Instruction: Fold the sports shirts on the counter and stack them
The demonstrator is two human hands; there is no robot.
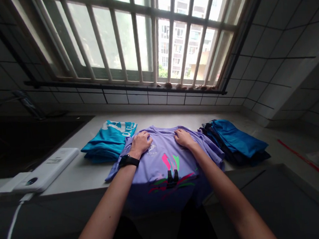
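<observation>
A tiled room with a barred window (127,37) lies behind a pale desk (173,115); the lower part of the head view is dim. The purple shirt (158,152) is spread at the middle of the desk, print up and collar toward the window, its lower part hanging over the front edge. A folded blue pile (102,143) sits just beside it on the left, a darker-edged blue pile (240,139) on the right, and a white power bank (51,168) farther left.

The left hand (141,141), with a black watch (129,160) at its wrist, and the right hand (183,137) rest on the shirt near the shoulders, fingers bent. Whether they pinch cloth or only press it cannot be told from this angle.

To spread the cloth well, the person would do best to keep both hands level and draw gently outward, so the collar stays centred. The overhanging part could drag the shirt askew, so light, even pressure seems wise.
</observation>
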